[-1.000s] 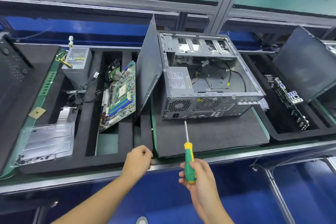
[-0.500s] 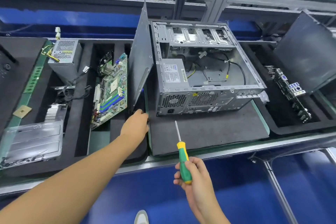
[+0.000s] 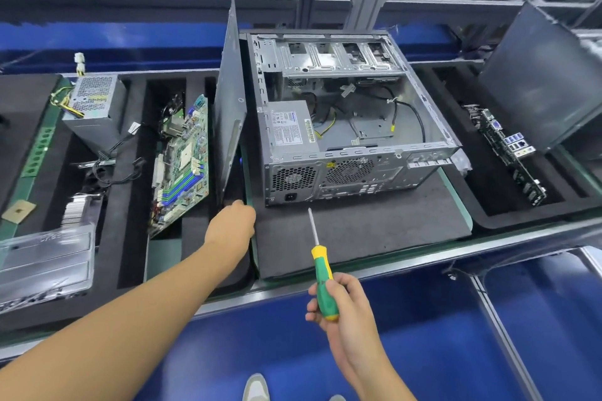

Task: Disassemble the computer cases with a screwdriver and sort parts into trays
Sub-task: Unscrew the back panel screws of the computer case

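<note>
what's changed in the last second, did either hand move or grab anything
The left hand reached forward from the front edge of the foam tray to the bottom corner of the upright side panel; whether it grips it is hidden. The right hand keeps holding the screwdriver, tip toward the computer case, which stayed put.

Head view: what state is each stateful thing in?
computer case, open, power supply inside.
side panel, standing on edge beside the case.
screwdriver, gripped by right hand, tip free.
left hand, at the panel's lower corner, grip hidden.
motherboard, leaning in foam tray.
</note>
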